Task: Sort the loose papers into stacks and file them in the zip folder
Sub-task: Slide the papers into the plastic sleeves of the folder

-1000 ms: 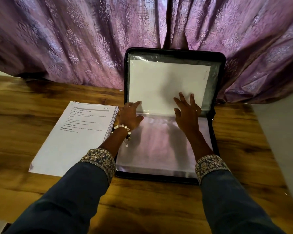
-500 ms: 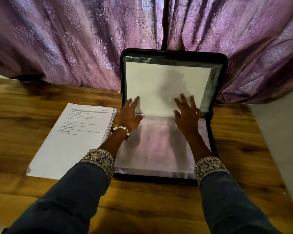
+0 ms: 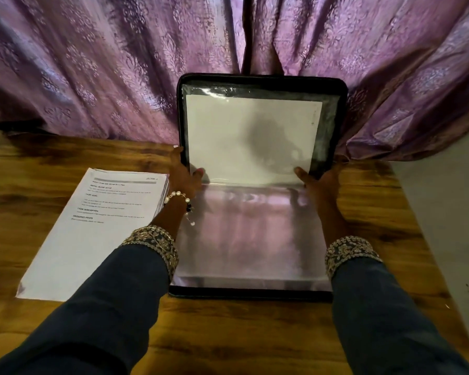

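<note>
Hands (image 3: 183,175) shifted outward — zip folder (image 3: 263,82) fingers hidden.

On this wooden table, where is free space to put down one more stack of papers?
Bare wood shows on the brown wooden table in front of the black zip folder, and behind the white printed paper stack up to the purple curtain. It is crowded where the left hand passes between stack and folder.
</note>
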